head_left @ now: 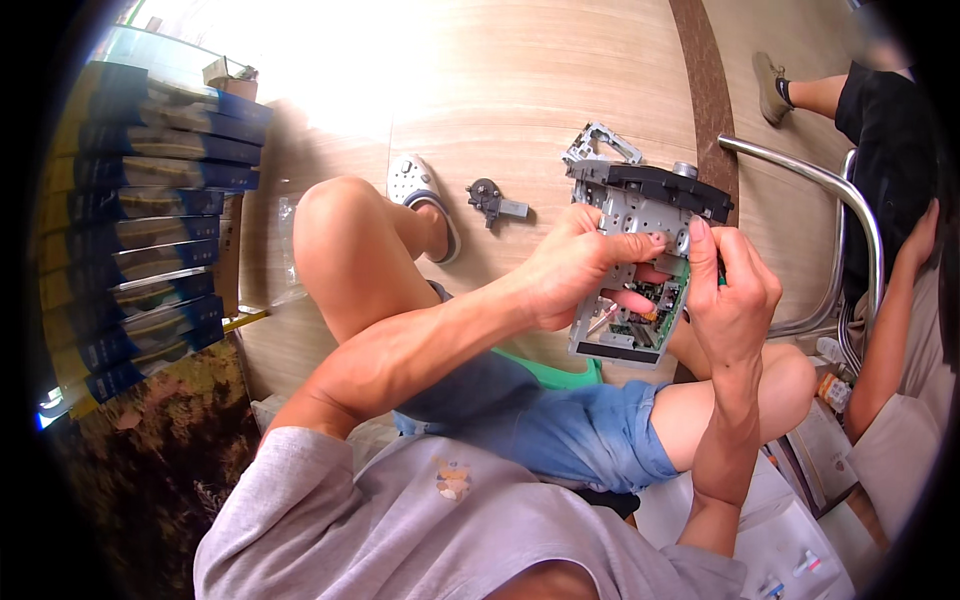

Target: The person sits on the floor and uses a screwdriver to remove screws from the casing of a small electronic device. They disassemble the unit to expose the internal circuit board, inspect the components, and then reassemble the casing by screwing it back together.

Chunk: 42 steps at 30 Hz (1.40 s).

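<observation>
I hold a grey metal electronics chassis (632, 215) with a black front strip above my knees. Its open side faces me and shows a green circuit board (655, 300). My left hand (575, 270) grips the chassis from the left, with fingers curled over its perforated plate. My right hand (732, 290) holds its right edge, index finger raised along the side; a small tool may be in that hand, but I cannot tell.
A small grey motor part (493, 201) and a loose metal frame (597, 143) lie on the wooden floor. A white clog (425, 195) is on my foot. Blue boxes (150, 230) are stacked at left. Another person (895, 260) sits at right by a chrome tube (840, 200).
</observation>
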Motion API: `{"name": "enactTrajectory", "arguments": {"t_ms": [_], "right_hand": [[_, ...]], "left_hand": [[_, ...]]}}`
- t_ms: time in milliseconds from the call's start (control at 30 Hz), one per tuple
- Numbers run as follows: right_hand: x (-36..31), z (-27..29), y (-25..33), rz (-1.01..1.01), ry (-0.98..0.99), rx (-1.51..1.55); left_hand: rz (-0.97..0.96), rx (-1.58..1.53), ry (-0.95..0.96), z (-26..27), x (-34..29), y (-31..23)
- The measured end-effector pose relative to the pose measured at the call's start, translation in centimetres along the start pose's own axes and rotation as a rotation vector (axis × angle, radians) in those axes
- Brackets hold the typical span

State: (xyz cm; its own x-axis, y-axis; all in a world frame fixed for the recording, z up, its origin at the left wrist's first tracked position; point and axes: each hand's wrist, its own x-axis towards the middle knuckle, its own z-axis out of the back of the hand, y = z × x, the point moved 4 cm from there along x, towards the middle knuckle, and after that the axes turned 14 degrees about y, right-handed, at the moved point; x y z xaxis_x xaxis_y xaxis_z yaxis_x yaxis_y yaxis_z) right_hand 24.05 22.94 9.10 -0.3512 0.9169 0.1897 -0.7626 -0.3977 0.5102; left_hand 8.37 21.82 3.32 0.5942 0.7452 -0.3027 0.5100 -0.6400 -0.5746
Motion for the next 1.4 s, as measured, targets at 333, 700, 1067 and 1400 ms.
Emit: {"name": "enactTrajectory", "arguments": {"t_ms": [333, 700, 1067, 1400], "right_hand": [[0.1, 0.4, -0.5, 0.140, -0.029, -0.195], [-0.5, -0.5, -0.6, 0.057, -0.029, -0.103], [-0.2, 0.1, 0.9, 0.137, -0.001, 0.002], [1.7, -1.8, 1.0, 0.106, -0.004, 0.113]], "left_hand": [[0.030, -0.039, -0.019, -0.6, 0.5, -0.1], [0.063, -0.033, -0.043, -0.9, 0.4, -0.5], [-0.091, 0.000, -0.136, 0.6, 1.0, -1.2], [0.019, -0.140, -0.093, 0.8, 0.8, -0.2]]}}
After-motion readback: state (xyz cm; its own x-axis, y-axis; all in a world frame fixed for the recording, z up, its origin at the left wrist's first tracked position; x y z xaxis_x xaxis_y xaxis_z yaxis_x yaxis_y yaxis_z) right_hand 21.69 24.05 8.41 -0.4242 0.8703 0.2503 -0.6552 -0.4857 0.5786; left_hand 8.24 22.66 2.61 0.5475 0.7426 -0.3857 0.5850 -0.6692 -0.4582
